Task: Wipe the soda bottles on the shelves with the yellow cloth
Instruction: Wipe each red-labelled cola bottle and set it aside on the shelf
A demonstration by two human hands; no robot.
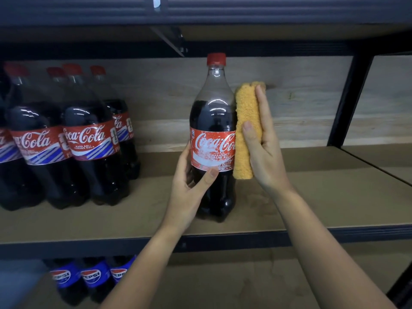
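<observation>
A tall Coca-Cola bottle [213,121] with a red cap and a worn red label stands upright in the middle of the wooden shelf [312,197]. My left hand [189,188] grips its lower half from the left, thumb across the front below the label. My right hand [265,148] holds a folded yellow cloth [246,121] pressed against the bottle's right side, from the shoulder down past the label.
Several more Coca-Cola bottles [66,139] stand in a group at the left of the same shelf. Pepsi bottles [93,277] sit on the shelf below, at lower left. A dark metal upright [350,101] rises at the right, and a shelf underside [200,12] runs close overhead.
</observation>
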